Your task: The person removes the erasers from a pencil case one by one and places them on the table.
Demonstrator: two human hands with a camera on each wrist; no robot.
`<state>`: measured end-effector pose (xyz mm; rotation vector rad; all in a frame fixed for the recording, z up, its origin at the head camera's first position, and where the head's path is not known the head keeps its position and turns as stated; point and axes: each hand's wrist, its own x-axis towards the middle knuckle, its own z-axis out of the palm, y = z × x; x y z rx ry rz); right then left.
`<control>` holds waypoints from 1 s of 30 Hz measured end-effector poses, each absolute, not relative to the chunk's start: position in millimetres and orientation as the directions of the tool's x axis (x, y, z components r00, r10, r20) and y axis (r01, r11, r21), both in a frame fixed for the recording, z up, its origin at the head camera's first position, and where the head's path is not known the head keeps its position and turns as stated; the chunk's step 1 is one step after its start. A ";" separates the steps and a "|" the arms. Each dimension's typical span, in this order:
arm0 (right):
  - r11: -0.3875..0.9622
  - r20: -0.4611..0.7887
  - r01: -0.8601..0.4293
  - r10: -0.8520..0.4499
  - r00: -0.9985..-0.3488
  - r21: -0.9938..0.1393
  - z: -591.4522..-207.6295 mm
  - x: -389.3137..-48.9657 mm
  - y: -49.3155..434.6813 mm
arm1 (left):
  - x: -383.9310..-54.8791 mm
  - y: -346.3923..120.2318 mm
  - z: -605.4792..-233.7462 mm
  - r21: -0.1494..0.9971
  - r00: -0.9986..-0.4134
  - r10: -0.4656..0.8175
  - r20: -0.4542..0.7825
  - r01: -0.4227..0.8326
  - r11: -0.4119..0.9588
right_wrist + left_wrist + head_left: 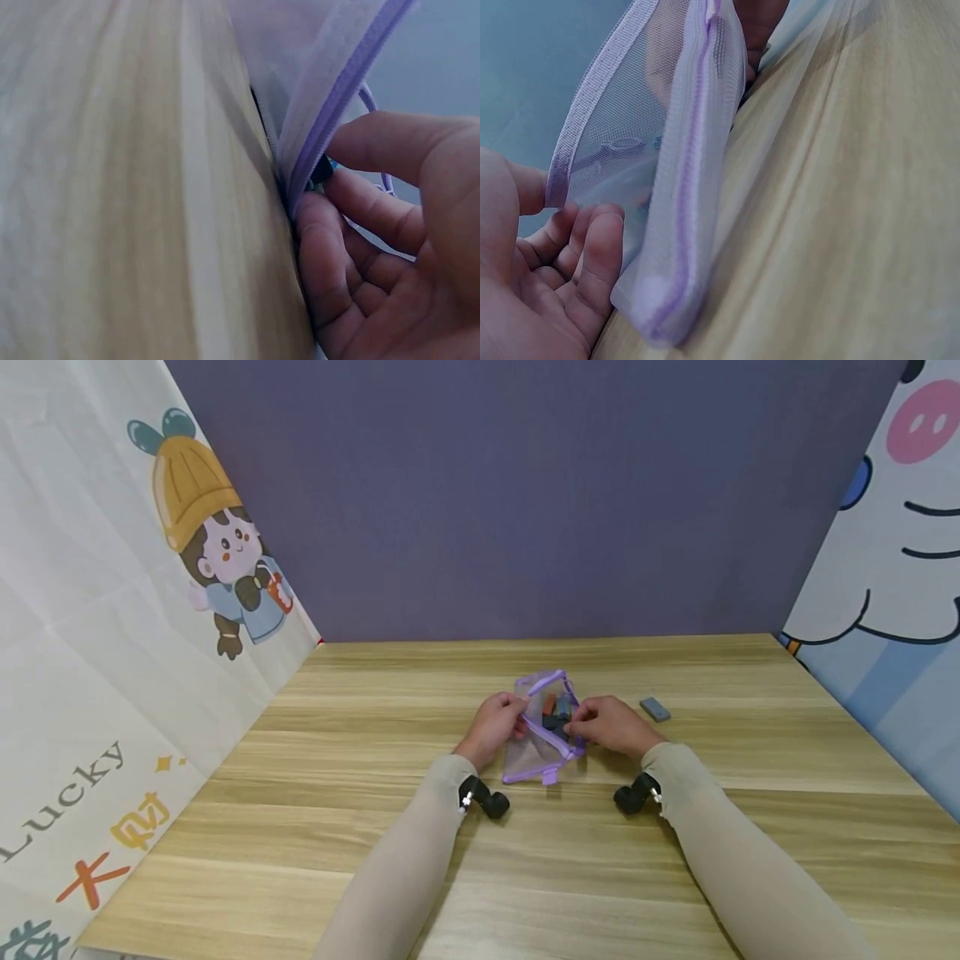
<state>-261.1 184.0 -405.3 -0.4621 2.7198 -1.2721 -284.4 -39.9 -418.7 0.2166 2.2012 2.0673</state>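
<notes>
A mesh zipper pouch (pixel 531 762) with purple trim lies on the table with its mouth spread. My left hand (pixel 495 725) pinches one edge of that mouth; in the left wrist view the thumb and a finger meet at the trim (pixel 576 142). My right hand (pixel 613 723) is at the opposite side, its fingertips inside the opening. Between its thumb and index finger is a small dark object (pixel 322 171), mostly hidden by fingers and pouch. Inside the pouch show an orange-red piece (pixel 549 704), a blue-grey piece (pixel 564 705) and dark items.
A small grey block (pixel 655 708) lies on the wooden table (pixel 420 677) to the right of the pouch. A dark purple-grey panel (pixel 525 510) rises behind the table. Printed cloths (pixel 82 593) hang at both sides. Each wrist carries a black camera mount (pixel 491 802).
</notes>
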 end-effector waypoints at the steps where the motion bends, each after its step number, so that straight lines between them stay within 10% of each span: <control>1: 0.602 0.040 -0.236 -0.319 -0.947 -0.763 -405.2 -261.0 184.0 | -284.5 -39.9 -418.4 0.998 -0.983 0.182 0.014 0.026 0.061; 30: 0.577 0.064 -0.317 -0.415 -0.908 -0.753 -407.6 -263.8 186.5 | -283.9 -41.0 -419.1 0.996 -0.981 0.191 0.030 0.046 0.077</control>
